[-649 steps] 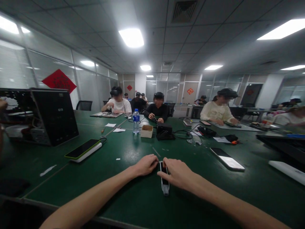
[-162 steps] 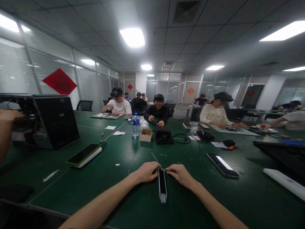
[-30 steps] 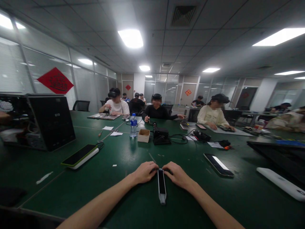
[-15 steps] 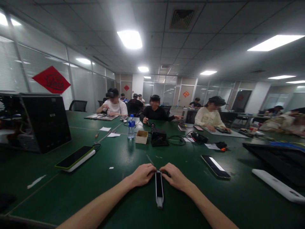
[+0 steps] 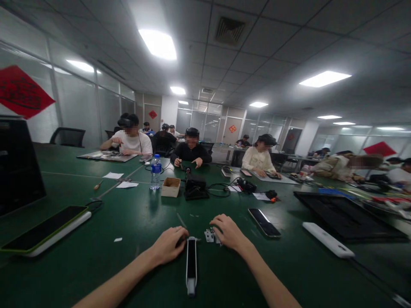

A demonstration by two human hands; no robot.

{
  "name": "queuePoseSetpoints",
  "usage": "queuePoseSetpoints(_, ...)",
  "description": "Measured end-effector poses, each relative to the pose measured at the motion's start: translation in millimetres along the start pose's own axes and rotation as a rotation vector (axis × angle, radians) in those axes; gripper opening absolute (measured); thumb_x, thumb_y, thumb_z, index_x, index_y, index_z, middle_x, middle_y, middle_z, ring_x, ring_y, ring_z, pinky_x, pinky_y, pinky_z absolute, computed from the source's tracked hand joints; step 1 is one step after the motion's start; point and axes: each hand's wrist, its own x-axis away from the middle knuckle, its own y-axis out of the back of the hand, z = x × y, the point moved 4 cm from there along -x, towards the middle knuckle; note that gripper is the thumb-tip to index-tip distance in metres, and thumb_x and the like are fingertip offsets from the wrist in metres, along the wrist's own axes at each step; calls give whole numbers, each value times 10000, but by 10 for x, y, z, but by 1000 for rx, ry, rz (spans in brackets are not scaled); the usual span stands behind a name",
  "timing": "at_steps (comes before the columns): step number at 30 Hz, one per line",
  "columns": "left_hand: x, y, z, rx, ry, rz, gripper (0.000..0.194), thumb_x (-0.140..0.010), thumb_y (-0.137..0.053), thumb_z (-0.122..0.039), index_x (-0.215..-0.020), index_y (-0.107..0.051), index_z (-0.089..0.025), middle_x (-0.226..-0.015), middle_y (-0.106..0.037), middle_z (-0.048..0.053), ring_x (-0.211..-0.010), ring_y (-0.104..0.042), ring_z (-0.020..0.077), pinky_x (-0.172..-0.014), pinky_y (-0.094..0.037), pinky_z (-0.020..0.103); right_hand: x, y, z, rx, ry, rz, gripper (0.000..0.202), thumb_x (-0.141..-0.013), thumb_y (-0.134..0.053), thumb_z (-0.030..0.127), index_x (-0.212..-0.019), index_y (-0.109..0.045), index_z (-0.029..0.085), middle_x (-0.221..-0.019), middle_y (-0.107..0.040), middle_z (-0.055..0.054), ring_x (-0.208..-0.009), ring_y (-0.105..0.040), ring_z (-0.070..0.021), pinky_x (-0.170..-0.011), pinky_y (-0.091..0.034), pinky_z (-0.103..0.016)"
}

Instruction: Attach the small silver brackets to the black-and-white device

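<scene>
A slim, long device [image 5: 192,261] with a white frame, a black face and a pale grey near end lies upright to me on the green table. My left hand [image 5: 170,244] is closed at its far left corner, fingers bent and thumb tucked under. To the right, my right hand [image 5: 231,233] curls its fingers down over small silvery metal pieces [image 5: 209,235] with dark holes. Those pieces are partly covered by the thumb and fingers. A thin metal bit [image 5: 198,239] shows beside the device's far end.
An open cardboard box [image 5: 170,188], a water bottle [image 5: 156,172] and a black device [image 5: 195,186] with cables stand ahead. Phones [image 5: 264,222] lie on both sides. At right are a white elongated case [image 5: 327,239] and a black tray [image 5: 349,214]. Several people work across the table.
The view has swung to the right. My right hand has moved away from the device's far end, and the small metal pieces have come into sight. My left hand stays by the device.
</scene>
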Motion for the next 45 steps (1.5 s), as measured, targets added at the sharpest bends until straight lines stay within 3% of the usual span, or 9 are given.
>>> queuePoseSetpoints(5, -8, 4, 13, -22, 22, 4, 208, -813, -460, -173, -1002, -545, -196, -960, -602, 38, -834, -562, 176, -745, -429, 287, 66, 14, -332, 17, -111, 125, 301, -888, -434, 222, -1070, -672, 199, -1049, -630, -79, -993, -556, -191, -872, -419, -302)
queuePoseSetpoints(12, -43, -8, -19, -102, -13, -17, 125, -793, -456, -172, -901, -517, -179, -880, -584, 35, -781, -552, 181, -716, -419, 291, 124, 50, -535, 49, -184, 245, 246, -840, -518, 232, -1002, -700, 203, -999, -661, -74, -942, -586, -200, -830, -432, -298)
queuePoseSetpoints(24, -23, -24, 0, -80, 2, -5, 94, -821, -462, -192, -892, -523, -185, -876, -590, 25, -762, -544, 160, -700, -413, 266, 117, -16, -400, -28, -207, 320, 195, -830, -545, 216, -931, -710, 190, -960, -676, -62, -880, -616, -182, -732, -451, -254)
queuePoseSetpoints(35, -13, 8, -49, -90, 11, 0, 100, -820, -453, -172, -897, -516, -181, -887, -594, 32, -768, -544, 163, -707, -417, 274, 143, -31, -446, -85, -304, 330, 166, -824, -533, 181, -915, -672, 167, -972, -646, -75, -820, -606, -160, -678, -462, -236)
queuePoseSetpoints(41, 6, -3, -38, -64, 19, 19, 103, -832, -466, -191, -920, -520, -189, -895, -590, 29, -790, -555, 162, -714, -430, 267, -28, -79, -496, -35, -151, 174, 243, -848, -495, 215, -1024, -659, 184, -1005, -630, -75, -925, -586, -180, -811, -438, -273)
queuePoseSetpoints(45, 43, 25, -58, -44, 26, 18, 90, -843, -483, -213, -925, -518, -203, -916, -589, 22, -799, -558, 157, -709, -437, 259, -189, -209, -562, -32, -112, 259, 242, -841, -521, 224, -1015, -688, 198, -1012, -648, -78, -926, -601, -193, -797, -451, -280)
